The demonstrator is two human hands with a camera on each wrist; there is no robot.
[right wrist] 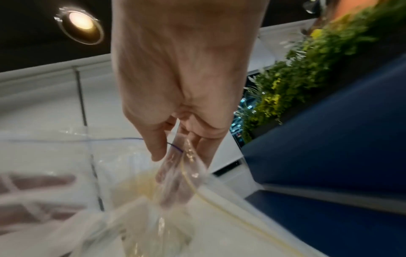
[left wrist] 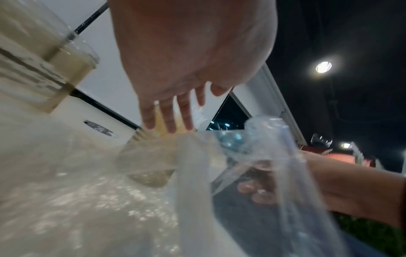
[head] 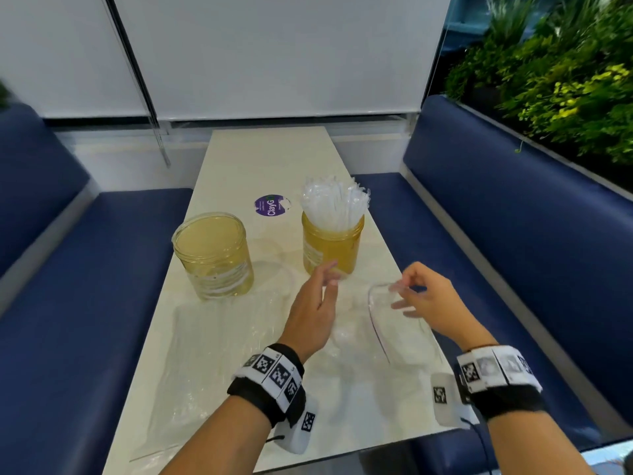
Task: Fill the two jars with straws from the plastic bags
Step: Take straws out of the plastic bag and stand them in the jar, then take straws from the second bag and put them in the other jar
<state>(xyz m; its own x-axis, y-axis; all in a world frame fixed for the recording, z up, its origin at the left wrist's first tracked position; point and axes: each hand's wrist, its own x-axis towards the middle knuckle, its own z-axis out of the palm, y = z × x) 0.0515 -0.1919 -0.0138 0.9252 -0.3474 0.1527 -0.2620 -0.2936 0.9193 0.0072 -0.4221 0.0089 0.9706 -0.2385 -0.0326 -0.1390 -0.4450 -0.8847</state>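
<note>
Two amber glass jars stand on the pale table (head: 267,159). The right jar (head: 331,250) is packed with white wrapped straws (head: 334,200) that stick up above its rim. The left jar (head: 213,257) shows no straws above its rim. My right hand (head: 400,293) pinches the mouth of a clear plastic bag (head: 399,327) just right of the full jar; thumb and fingers (right wrist: 158,147) clamp the film. My left hand (head: 330,275) hovers with straight fingers (left wrist: 167,120) in front of the full jar, holding nothing. I cannot tell whether the bag (left wrist: 241,182) holds straws.
A second clear plastic bag (head: 212,358) lies flat on the table's near left. A round purple sticker (head: 269,206) sits behind the jars. Blue benches (head: 513,234) flank the table, with plants (head: 565,80) beyond the right one. The table's front edge is close under my wrists.
</note>
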